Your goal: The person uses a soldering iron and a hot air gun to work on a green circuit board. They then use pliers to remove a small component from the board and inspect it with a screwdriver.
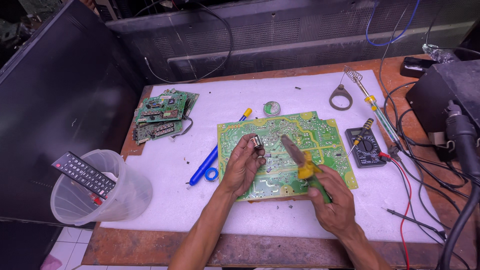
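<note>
I saw a white foam mat (165, 160) covering most of a worn wooden bench (150, 250), with a dark ribbed panel (280, 40) standing along the back and pale floor tiles (70, 240) below the front left corner. A large green circuit board (320, 135) lay flat near the middle of the mat, long axis running left to right, slightly skewed. The left hand (243, 165) hovered over the board's left half, thumb and fingertips pinching a small silver part (257, 142). The right hand (336, 202) had its fingers curled tight round a soldering iron (302, 162) with a yellow collar; its long axis ran diagonally, tip pointing up and left over the board's centre. I could not tell whether the tip touched the board. A blue pump (215, 155) lay just left of the board, a multimeter (366, 146) just right.
</note>
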